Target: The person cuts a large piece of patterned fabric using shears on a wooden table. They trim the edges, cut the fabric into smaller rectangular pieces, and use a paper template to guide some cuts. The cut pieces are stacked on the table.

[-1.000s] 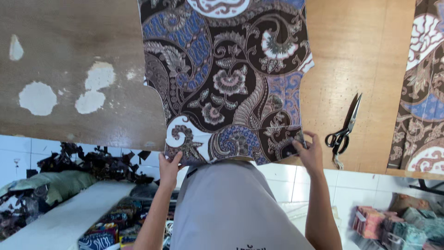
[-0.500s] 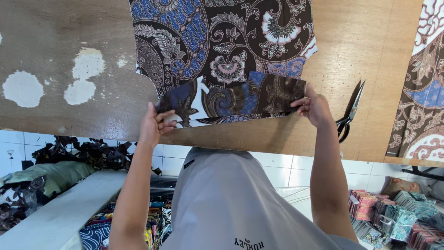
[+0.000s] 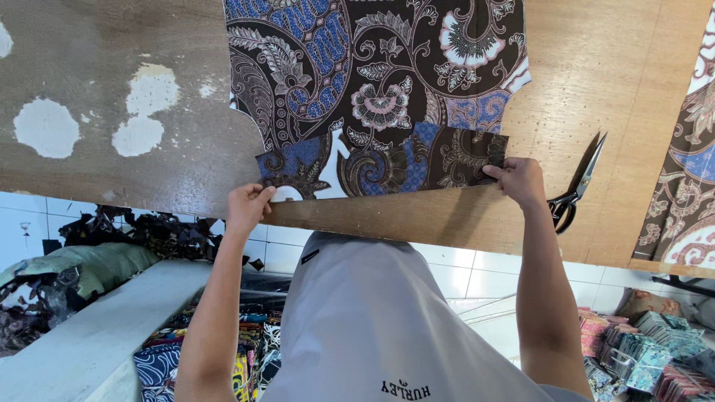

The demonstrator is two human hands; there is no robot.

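A cut piece of brown, blue and white patterned batik fabric [image 3: 372,82] lies flat on a wooden table [image 3: 611,89]. Its near edge is folded up over itself into a strip [image 3: 387,160]. My left hand [image 3: 247,208] pinches the strip's left corner. At the strip's right corner my right hand [image 3: 518,181] grips the fold. Both hands rest at the table's near edge.
Black scissors [image 3: 577,186] lie on the table just right of my right hand. Another patterned fabric piece [image 3: 689,179] sits at the far right. The tabletop at left has worn white patches [image 3: 141,112]. Below the table are fabric scraps [image 3: 141,234] and stacked folded cloths [image 3: 648,350].
Both hands have lifted the fabric's near edge and folded it away from me over the piece. The fold now lies flatter and wider than half a second ago.
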